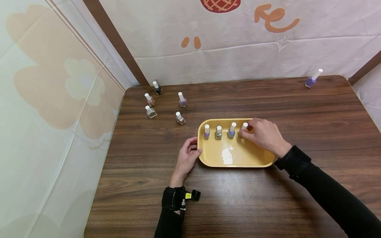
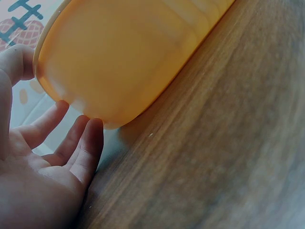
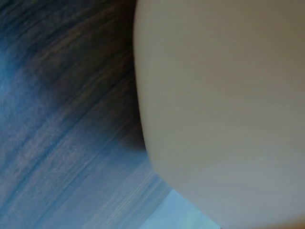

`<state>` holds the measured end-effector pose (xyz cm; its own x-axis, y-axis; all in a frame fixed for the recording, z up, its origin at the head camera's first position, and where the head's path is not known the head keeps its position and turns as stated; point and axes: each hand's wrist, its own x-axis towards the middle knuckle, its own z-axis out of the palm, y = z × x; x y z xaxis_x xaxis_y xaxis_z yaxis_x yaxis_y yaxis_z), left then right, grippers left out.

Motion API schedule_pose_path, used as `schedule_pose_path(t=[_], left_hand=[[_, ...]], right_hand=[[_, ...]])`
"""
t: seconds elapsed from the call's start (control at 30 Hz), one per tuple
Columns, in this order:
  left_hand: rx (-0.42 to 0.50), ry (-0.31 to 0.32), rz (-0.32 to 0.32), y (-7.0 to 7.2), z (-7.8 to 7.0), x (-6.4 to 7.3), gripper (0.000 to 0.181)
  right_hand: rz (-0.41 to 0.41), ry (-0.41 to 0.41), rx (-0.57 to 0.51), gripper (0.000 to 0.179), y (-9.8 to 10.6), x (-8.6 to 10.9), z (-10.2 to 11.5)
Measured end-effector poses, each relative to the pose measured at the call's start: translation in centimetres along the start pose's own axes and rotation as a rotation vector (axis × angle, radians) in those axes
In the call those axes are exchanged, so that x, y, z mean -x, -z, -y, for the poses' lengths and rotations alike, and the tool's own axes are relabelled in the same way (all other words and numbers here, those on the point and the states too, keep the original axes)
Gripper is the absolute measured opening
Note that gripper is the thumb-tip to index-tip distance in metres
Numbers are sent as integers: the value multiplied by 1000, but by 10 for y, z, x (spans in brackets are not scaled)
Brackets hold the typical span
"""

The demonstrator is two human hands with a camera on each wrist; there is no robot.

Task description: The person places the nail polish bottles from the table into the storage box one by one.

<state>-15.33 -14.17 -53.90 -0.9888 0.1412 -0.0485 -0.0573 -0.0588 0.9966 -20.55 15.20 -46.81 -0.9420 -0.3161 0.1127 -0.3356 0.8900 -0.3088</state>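
A yellow tray [image 1: 232, 157] lies on the wooden table, with nail polish bottles standing in a row along its far side. My left hand [image 1: 188, 158] holds the tray's left end; in the left wrist view, thumb and fingertips of this hand [image 2: 47, 162] touch the tray's outer wall [image 2: 114, 62]. At the right end of the row my right hand [image 1: 263, 135] pinches a white-capped nail polish bottle [image 1: 244, 126], its body mostly covered by fingers. Left of it stand a blue bottle [image 1: 231, 133], a clear glittery one [image 1: 218, 135] and a purple one [image 1: 206, 134].
Several nail polish bottles stand at the table's back left, among them a dark one [image 1: 158, 89], a mauve one [image 1: 183, 102] and a clear one [image 1: 151, 113]. A purple bottle [image 1: 310, 81] stands at the far right corner. Printed curtains [image 1: 238, 59] hang behind the table.
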Motion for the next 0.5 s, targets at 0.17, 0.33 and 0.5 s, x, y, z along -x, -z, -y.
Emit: schedule_pose_path(t=[0.17,0.33,0.5], left_hand=[[-5,1,-3,-1,0,0,48],[-15,8,-3,-1,0,0,48],[-15,6,-1,-1,-1,1,48]], right_hand=[[-17,-16,-26,33,5,2,-2],[-77,-13,-63,34,13,4,-7],[-185,32,-77,28,21,3,-14]])
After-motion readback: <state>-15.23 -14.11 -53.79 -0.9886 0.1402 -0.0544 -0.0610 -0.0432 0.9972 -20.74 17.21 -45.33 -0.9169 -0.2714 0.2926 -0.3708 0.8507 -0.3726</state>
